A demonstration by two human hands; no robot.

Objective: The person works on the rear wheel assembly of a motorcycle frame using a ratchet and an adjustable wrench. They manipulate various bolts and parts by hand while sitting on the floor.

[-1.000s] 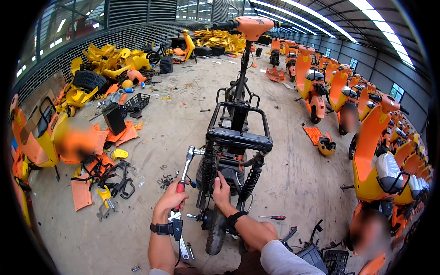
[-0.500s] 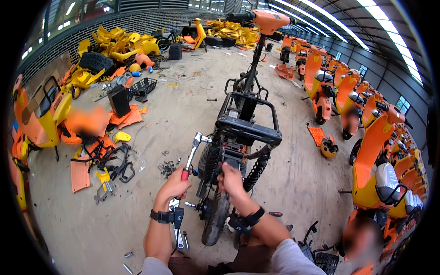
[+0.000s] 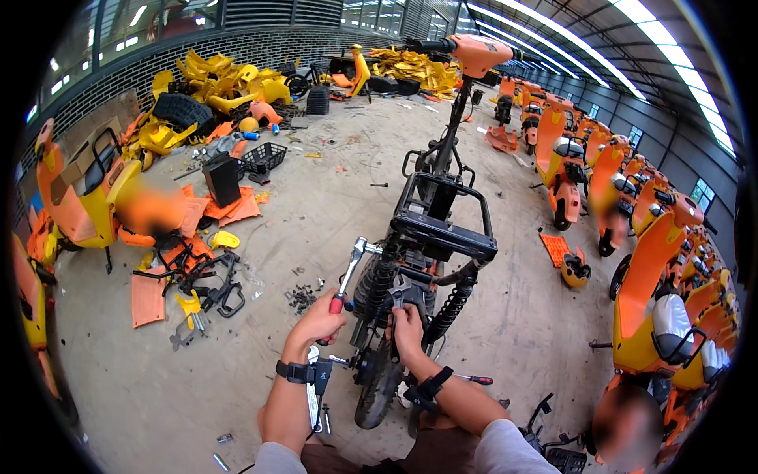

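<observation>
My left hand (image 3: 320, 320) is closed on the red grip of a silver ratchet (image 3: 352, 267), whose head rests at the upper left shock of a stripped black scooter frame (image 3: 430, 229). My right hand (image 3: 407, 328) is closed around what appears to be a silver wrench (image 3: 397, 293), held between the two spring shocks (image 3: 448, 308) above the black tyre (image 3: 371, 403). Its far end is partly hidden among the parts. Below my left wrist, a long silver wrench (image 3: 313, 399) lies on the floor, partly covered by my arm.
Small bolts (image 3: 302, 296), black brackets (image 3: 201, 280) and orange panels (image 3: 148, 296) lie at left. Yellow bodywork heaps (image 3: 217, 83) line the brick wall. Rows of orange scooters (image 3: 647, 276) stand at right. A screwdriver (image 3: 478, 379) and a yellow helmet (image 3: 575, 272) are on the floor.
The frame and both hands appear farther right in the view. My right fingers have come away from the shock's side, and a silver tool now shows in that hand.
</observation>
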